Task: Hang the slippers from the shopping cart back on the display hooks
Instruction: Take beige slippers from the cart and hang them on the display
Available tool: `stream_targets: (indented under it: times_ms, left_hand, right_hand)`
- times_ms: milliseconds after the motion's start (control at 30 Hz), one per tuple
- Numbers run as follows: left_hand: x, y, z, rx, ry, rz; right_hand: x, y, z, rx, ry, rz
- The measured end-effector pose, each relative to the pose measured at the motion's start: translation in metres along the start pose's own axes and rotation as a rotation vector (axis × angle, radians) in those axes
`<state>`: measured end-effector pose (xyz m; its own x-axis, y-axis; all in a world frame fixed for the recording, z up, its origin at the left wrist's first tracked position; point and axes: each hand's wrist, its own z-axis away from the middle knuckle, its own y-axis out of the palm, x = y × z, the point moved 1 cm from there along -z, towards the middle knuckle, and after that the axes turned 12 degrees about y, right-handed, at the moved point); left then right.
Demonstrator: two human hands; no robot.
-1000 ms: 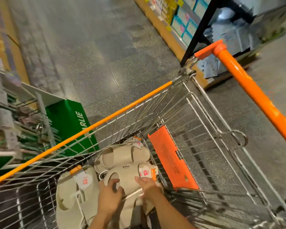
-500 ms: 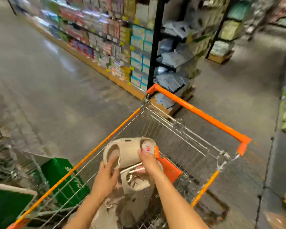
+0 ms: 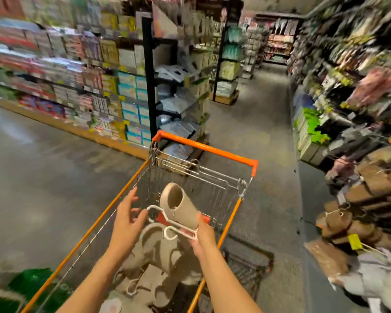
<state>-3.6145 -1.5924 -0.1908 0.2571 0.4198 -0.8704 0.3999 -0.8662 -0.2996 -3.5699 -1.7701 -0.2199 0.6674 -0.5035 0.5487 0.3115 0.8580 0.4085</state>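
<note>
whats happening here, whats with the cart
A person stands at a shopping cart in a store aisle. The right hand grips a white hanger carrying a beige slipper, lifted above the cart. The left hand is open beside it, fingertips near the hanger's end. More beige slippers lie in the cart. Footwear hangs on the blurred display to the right; nothing is hung yet.

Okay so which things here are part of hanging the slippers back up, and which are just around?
Job: beige slipper on its white hanger, right hand, left hand, slippers in the cart, shopping cart.
Around: boxed goods shelves, green sign.
</note>
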Motion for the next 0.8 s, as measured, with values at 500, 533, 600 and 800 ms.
stream_targets:
  times_ms: [500, 533, 600, 800]
  left_hand:
    - [0.001, 0.098, 0.038, 0.336, -0.135, -0.489]
    - [-0.008, 0.1, 0.03, 0.34, -0.091, -0.467]
    - [-0.032, 0.103, 0.014, 0.326, 0.033, -0.451]
    - [-0.143, 0.108, -0.039, 0.215, 0.364, -0.404]
  right_hand:
    - [0.035, 0.006, 0.038, 0.052, -0.044, -0.336]
    - [0.044, 0.007, 0.047, 0.067, -0.077, -0.356]
    - [0.064, 0.003, 0.069, 0.089, -0.164, -0.391]
    - [0.128, -0.044, 0.151, -0.05, -0.576, -0.579]
